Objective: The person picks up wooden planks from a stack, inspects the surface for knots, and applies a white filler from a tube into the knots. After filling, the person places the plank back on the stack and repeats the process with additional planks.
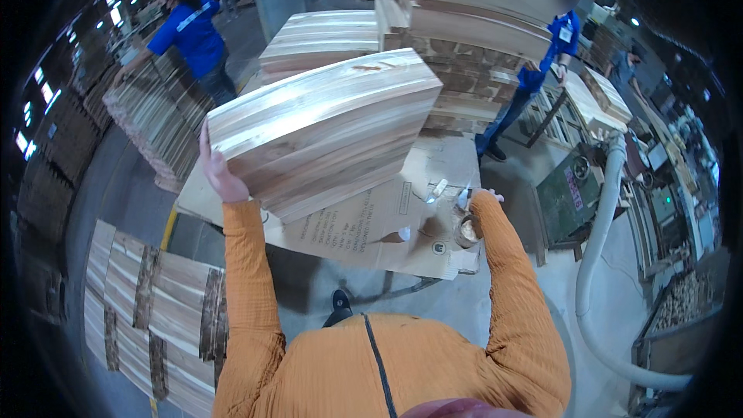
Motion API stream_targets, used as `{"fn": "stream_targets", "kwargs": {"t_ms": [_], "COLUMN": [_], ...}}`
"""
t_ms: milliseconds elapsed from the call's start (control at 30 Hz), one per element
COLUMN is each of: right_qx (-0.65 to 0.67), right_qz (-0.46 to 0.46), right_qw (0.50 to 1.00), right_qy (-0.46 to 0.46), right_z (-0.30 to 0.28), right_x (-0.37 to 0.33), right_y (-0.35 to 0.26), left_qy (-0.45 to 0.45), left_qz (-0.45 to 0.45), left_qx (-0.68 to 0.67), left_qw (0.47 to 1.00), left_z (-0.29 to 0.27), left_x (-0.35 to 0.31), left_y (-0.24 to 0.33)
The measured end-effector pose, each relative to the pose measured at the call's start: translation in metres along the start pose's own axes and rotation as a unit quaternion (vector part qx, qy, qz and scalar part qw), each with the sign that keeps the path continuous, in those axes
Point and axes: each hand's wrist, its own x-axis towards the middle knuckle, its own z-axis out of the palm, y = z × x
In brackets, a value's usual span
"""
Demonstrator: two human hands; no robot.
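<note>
A large striped wooden panel (333, 135) stands tilted over the cardboard-covered worktable before me. Its upper part shines in the light and has a dark mark near the far edge. My left hand (223, 174) grips its left edge, fingers along the side and thumb low. Off to the right, my right hand (491, 195) is over the table's right end, mostly covered by its orange sleeve. What its fingers do is hidden. Close by sit a round open container (467, 230) and a small pale strip-like object (438, 190). Printed cardboard (348, 228) lies beneath the panel.
Tall stacks of wooden panels (472, 35) rise behind the table. Low wooden stacks (162, 294) stand at left. A grey hose (596, 255) curves down beside a green machine (569, 193). Co-workers in blue stand at the left stack (159, 112) and at back right.
</note>
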Motion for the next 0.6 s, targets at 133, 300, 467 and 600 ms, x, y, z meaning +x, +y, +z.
{"fn": "stream_targets", "kwargs": {"t_ms": [133,300,467,600], "right_qx": [-0.005,-0.035,-0.019,0.083], "right_qz": [0.041,0.032,0.031,-0.031], "right_qw": [0.999,0.998,0.996,0.991], "right_qy": [0.027,0.042,0.084,0.098], "right_z": [0.008,0.012,0.012,-0.017], "right_x": [0.006,0.008,0.005,0.001], "right_y": [0.012,0.009,0.008,0.013], "left_qy": [-0.003,0.006,0.003,0.002], "left_qz": [-0.02,-0.024,-0.019,-0.025], "left_qx": [0.012,0.009,0.02,0.007], "left_qw": [1.0,1.0,1.0,1.0], "left_z": [0.011,0.011,0.009,0.006], "left_x": [0.002,0.002,0.003,0.002], "left_y": [0.003,0.004,0.005,0.006]}}
